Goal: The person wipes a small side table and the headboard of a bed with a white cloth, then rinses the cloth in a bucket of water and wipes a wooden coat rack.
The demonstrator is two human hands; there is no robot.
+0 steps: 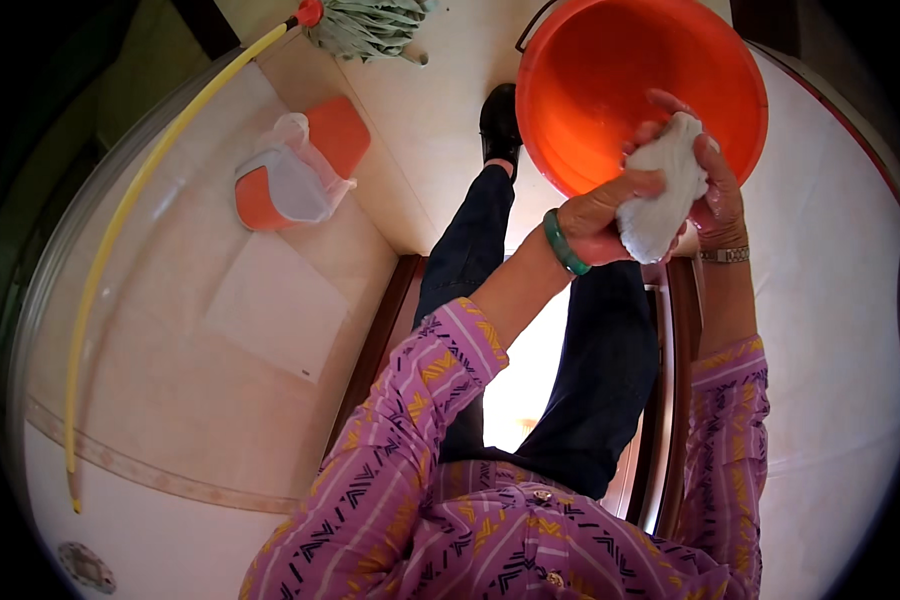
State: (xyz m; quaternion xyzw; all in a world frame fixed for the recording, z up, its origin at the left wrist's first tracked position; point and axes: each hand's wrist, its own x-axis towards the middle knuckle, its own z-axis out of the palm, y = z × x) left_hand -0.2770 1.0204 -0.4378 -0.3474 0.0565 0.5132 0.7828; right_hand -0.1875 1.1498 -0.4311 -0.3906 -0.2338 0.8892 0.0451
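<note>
Cloth [670, 175] between our left hand [600, 212] and right hand [722, 205], fingers curled closed around it; likely soft, light; grip both ends.

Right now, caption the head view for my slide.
Left hand and right hand grip a bunched white cloth at the near rim of a round orange plastic bucket.

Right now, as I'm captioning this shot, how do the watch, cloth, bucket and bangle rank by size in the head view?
Largest to smallest, as they look:
1. Bucket, though the picture's top edge cuts it off slightly
2. Cloth
3. Bangle
4. Watch
</note>
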